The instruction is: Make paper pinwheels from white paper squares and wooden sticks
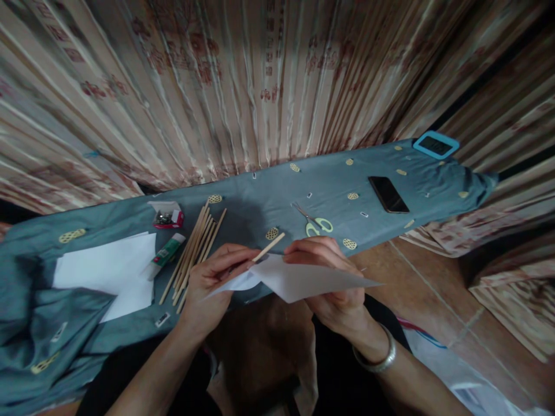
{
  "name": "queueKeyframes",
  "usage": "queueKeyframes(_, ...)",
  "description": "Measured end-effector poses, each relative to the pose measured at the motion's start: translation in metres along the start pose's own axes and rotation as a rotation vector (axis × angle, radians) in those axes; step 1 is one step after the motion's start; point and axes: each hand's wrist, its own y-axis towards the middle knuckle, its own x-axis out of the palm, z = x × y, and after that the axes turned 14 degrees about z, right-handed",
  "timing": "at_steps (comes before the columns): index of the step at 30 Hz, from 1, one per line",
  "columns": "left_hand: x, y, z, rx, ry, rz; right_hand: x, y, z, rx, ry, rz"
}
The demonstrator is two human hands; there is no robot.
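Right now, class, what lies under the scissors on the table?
Under the scissors lies the grey-blue patterned cloth, spread flat. Whatever surface the cloth covers is hidden.

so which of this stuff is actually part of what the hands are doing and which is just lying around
In hand:
left hand and right hand both grip the white paper sheet
wooden stick held at the paper

Lying about:
stick bundle
glue tube
loose white paper
scissors
black phone
blue-framed device
small red item
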Motion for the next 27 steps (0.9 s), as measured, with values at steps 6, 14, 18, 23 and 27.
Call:
queueKeyframes(6, -0.0019, -0.005, -0.0018, 0.122, 0.047, 0.009, -0.0007, 0.0005, -0.0011, 0.011, 0.01, 0.032)
queueKeyframes(14, -0.0054, -0.0064, -0.0042, 0.233, 0.101, -0.008, 0.0012, -0.0027, 0.0046, 0.024, -0.018, 0.043)
queueKeyframes(18, -0.0058, -0.0071, -0.0043, 0.244, 0.098, -0.015, -0.0001, -0.0015, 0.0042, 0.014, -0.049, 0.036)
queueKeyframes(23, -0.0071, -0.0081, -0.0035, 0.227, 0.118, -0.009, -0.0001, -0.0002, 0.0026, 0.011, -0.043, 0.051)
queueKeyframes(27, -0.0081, -0.0077, -0.0004, 0.222, 0.141, 0.001, 0.0007, 0.0003, 0.0012, 0.018, -0.044, 0.065)
